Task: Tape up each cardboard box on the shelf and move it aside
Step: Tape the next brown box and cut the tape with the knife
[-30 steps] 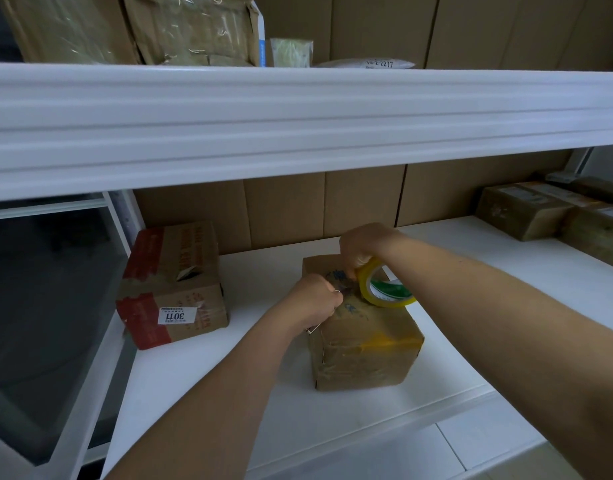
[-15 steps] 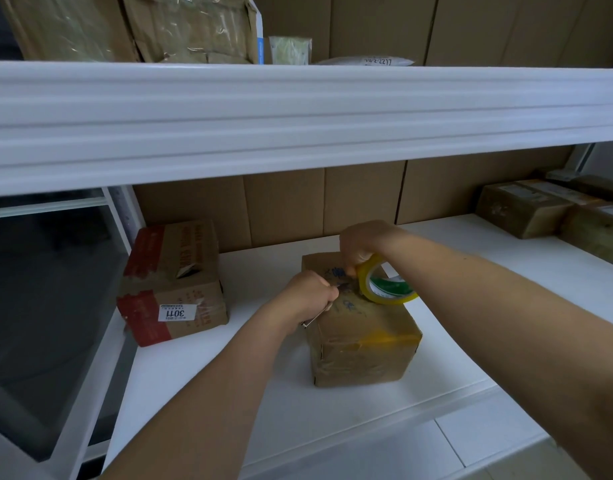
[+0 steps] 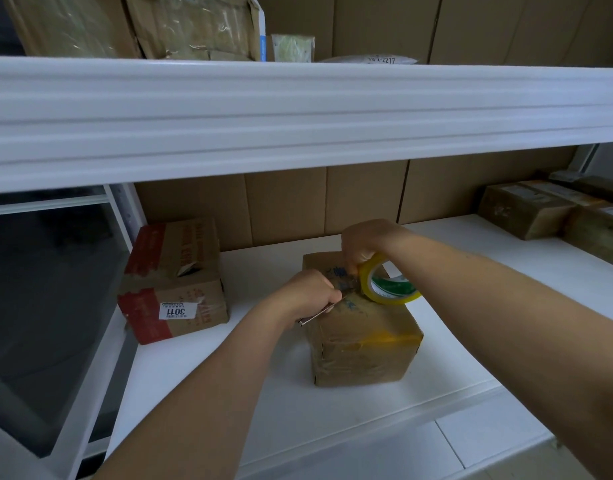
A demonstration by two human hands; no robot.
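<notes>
**White shelf, box mid-taping**

White shelf [image 3: 333,410] carrying a brown cardboard box [image 3: 360,344], flaps closed, contents unseen, yellow tape on its front edge. Left hand [image 3: 308,292] over box top, fingers curled round a thin metal tool [image 3: 319,312]; kind unclear. Right hand [image 3: 362,242] behind it, fingers pinching a yellow tape roll [image 3: 384,285] standing on box top. Left of box: red-printed carton [image 3: 173,278], label reading "3011". Right of box: more boxes [image 3: 527,209]. Above, a packet [image 3: 367,59], marking partly legible.
</notes>
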